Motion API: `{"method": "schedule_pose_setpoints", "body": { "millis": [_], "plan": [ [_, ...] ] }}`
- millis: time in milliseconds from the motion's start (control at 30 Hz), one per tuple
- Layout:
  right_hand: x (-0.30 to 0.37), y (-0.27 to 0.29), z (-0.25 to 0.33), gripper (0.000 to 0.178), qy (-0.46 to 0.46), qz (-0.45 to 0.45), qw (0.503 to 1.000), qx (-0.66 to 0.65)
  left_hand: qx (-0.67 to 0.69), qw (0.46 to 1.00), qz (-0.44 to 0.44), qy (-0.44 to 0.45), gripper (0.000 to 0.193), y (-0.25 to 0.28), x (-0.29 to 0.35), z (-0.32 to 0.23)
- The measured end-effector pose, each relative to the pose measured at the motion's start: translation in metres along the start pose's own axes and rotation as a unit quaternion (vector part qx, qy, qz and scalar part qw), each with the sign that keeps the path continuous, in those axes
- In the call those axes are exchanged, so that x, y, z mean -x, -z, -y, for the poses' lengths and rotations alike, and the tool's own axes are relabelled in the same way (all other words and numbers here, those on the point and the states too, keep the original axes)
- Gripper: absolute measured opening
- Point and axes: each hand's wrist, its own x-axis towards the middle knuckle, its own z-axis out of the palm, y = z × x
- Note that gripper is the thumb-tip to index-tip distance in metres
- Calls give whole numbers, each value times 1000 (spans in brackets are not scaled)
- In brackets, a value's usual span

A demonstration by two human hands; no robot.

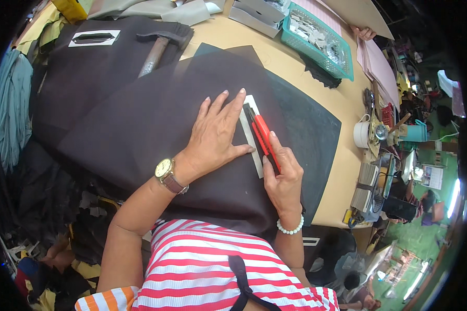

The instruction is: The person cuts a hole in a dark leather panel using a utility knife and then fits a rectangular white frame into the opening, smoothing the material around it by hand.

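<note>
Our right hand [287,179] grasps a red cutter [265,132] at three o'clock from our left hand [213,137]; its dark tip points to eleven, its long axis running eleven-to-five along a white frame [247,129]. Our left hand, grasping nothing, rests spread on dark material [155,119]. Toward three, the dark mat [314,140] gives room, its edge meeting tan table [344,160].

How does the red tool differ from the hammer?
The red tool is gripped in the right hand; the hammer lies with no hand on it. The red tool is bright red with a narrow dark tip; the hammer has a dark head and a brown-and-grey handle. The red tool looks slim and straight; the hammer is T-shaped. Both have long handles.
</note>
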Motion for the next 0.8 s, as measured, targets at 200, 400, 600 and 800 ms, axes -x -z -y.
{"method": "schedule_pose_setpoints", "body": {
  "millis": [200,400,600,800],
  "plan": [
    [-2,2,3,59,1,8,1000,11,3,1000,-10,-11,103,0,2,1],
    [-33,33,30,50,-26,104,986,124,11,1000,-13,-12,104,-2,1,2],
    [-78,48,64,37,4,218,930,295,26,999,-24,-7,104,-4,1,4],
    [-81,48,68,34,46,222,919,323,32,999,-37,-6,105,-5,2,4]
  ]
}}
